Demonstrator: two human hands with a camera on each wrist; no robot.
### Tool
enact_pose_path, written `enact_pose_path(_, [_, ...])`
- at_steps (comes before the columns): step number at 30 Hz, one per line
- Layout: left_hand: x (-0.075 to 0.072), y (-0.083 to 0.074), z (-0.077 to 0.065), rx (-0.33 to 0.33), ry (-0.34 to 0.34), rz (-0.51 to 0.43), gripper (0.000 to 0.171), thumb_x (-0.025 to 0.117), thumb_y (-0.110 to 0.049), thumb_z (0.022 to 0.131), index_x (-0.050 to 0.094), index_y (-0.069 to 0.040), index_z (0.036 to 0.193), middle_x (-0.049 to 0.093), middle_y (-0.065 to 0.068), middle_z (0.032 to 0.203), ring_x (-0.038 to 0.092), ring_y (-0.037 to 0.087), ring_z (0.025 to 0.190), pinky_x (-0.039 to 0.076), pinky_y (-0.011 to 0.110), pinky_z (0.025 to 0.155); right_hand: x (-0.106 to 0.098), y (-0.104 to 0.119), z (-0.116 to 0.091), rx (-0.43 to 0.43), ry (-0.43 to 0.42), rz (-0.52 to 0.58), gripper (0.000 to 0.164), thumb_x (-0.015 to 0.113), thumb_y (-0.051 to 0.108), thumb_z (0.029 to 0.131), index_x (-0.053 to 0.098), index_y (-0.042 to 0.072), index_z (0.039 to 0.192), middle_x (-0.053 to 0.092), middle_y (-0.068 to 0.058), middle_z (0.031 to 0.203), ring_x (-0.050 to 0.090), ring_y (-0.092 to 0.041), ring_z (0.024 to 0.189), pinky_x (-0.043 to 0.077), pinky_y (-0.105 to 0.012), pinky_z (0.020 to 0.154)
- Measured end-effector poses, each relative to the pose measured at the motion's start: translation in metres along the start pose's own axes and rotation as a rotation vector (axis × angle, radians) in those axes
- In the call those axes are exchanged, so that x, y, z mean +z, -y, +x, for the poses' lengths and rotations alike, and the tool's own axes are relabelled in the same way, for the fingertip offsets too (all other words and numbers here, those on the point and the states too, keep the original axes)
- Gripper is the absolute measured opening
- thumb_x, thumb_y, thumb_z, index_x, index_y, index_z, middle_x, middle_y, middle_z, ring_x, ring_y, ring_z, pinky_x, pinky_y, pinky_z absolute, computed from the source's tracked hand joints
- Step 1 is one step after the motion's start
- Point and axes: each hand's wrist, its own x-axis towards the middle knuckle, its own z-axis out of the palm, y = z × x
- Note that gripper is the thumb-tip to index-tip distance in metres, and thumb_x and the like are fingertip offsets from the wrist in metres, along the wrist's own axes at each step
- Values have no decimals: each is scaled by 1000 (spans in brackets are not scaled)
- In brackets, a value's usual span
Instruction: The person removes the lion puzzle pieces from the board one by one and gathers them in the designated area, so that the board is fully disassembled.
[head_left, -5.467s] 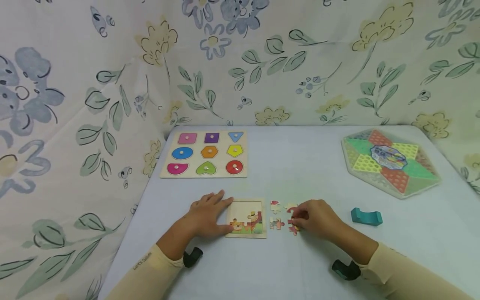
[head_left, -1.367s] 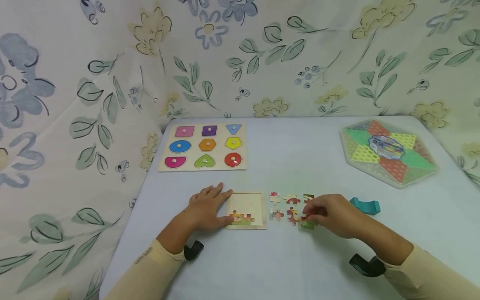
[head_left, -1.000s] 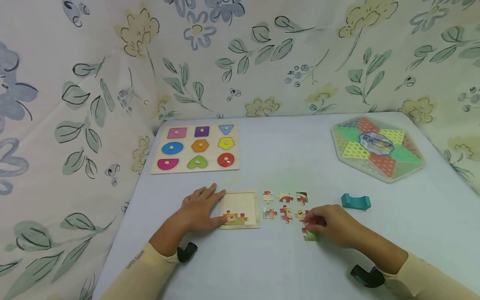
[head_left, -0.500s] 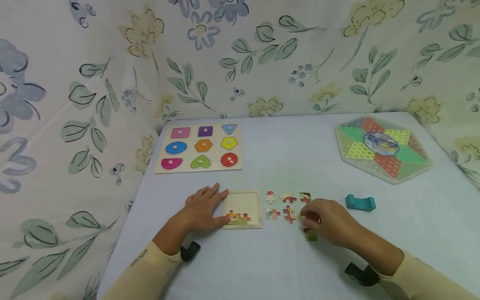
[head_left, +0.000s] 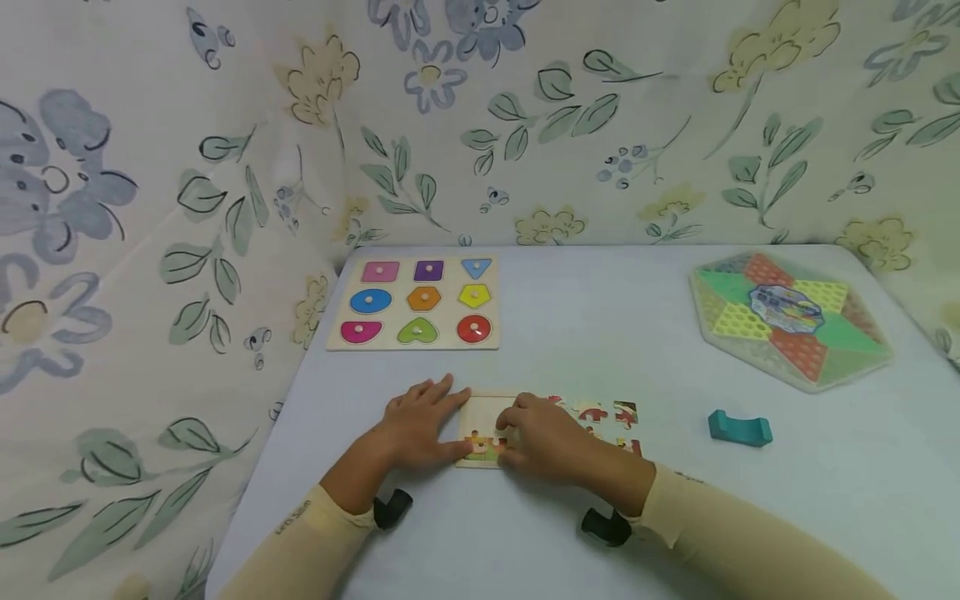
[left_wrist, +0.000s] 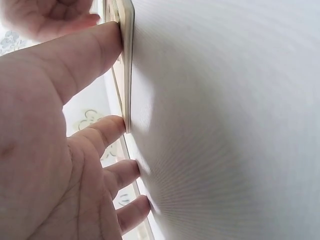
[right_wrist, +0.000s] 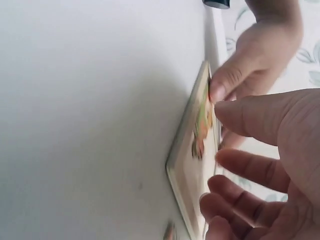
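A small wooden jigsaw tray (head_left: 486, 410) lies flat on the white table, with a few joined orange-and-green jigsaw pieces (head_left: 478, 447) along its near side. My left hand (head_left: 417, 431) rests with spread fingers at the tray's left edge; in the left wrist view its thumb (left_wrist: 95, 50) touches the rim. My right hand (head_left: 551, 442) is over the tray's right side, fingertips close to the pieces. The right wrist view shows its thumb (right_wrist: 245, 116) and index finger apart, nothing visible between them. Loose jigsaw pieces (head_left: 626, 413) lie to the right, partly hidden behind my right hand.
A shape-knob board (head_left: 450, 340) lies behind the tray, to the left. At the back right is a hexagonal game board (head_left: 832, 333) in clear wrapping. A teal curved block (head_left: 740, 429) sits to the right. Floral cloth (head_left: 525, 125) hangs beyond the table's far edge.
My right hand has let go of a piece among the loose ones and moved left to the tray. Over 5 seconds, fewer pieces lie in the tray and more beside it. My left hand stays put.
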Motion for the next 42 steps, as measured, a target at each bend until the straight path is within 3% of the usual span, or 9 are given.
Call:
enact_pose_path(6, [-1,-5,-1,-2,-6,-1,84,70,-58,88,35,-33,160,21,4,171,19,37,156,23,68,119,7,11,9,38,58,15,27,84,25,85,75,12,107,57,3,94,50,-12,81,47,-26,71])
enact_pose_path(18, [1,-2,-1,-4,-20,8,85,71,-57,87,36,-32,160,22,5,171,20,38,155,24,68,119,9,14,11,81,54,71,32,87,23,83,71,12,108,62,4,93,54,-13,85,54,-30,81])
enact_pose_path(29, [0,-3,-1,-2,-3,-2,85,71,-57,87,35,-32,160,21,4,171,19,37,156,23,68,119,-1,8,18,51,43,206,8,80,13,87,75,16,93,59,7,76,54,-13,77,48,-27,67])
enact_pose_path(35, [-1,-4,-1,5,-2,-3,84,69,-57,88,34,-32,160,21,4,171,19,37,156,23,68,119,-23,-3,2,123,1,252,10,80,16,89,74,23,91,61,9,76,56,-13,76,50,-29,67])
enact_pose_path(42, [-1,-2,-1,2,4,2,83,68,-58,89,33,-33,161,20,3,172,18,36,156,23,67,120,-41,-34,-41,184,-4,227,15,82,12,86,72,24,89,60,10,76,55,-11,72,49,-25,62])
